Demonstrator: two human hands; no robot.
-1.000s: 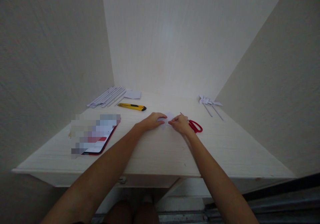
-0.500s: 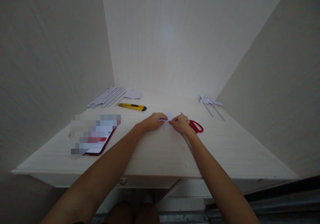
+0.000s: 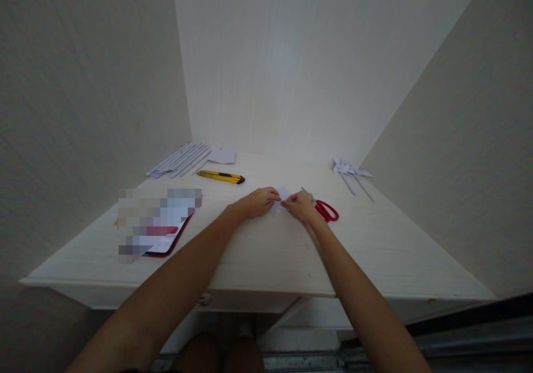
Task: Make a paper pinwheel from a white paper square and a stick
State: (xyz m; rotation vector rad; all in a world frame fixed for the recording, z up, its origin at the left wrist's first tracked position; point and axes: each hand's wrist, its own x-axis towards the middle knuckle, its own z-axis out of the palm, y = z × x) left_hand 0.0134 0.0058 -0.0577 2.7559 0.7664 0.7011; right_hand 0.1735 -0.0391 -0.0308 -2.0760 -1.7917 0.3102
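While both hands [image 3: 258, 202] [image 3: 300, 206] pinch paper [image 3: 282, 194] — scissors [image 3: 325, 211] touch the right.

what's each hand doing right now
Left hand: fingers closed on the small white paper piece.
Right hand: pinching the same paper piece.

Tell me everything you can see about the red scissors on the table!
The scissors lie flat on the pale wooden table, just beside the right hand. Their two loop handles are bright red and look like plastic. The hand hides most of the blades; only a thin grey tip pokes out behind it. Whether the hand actually touches the scissors cannot be told. The blades seem closed.
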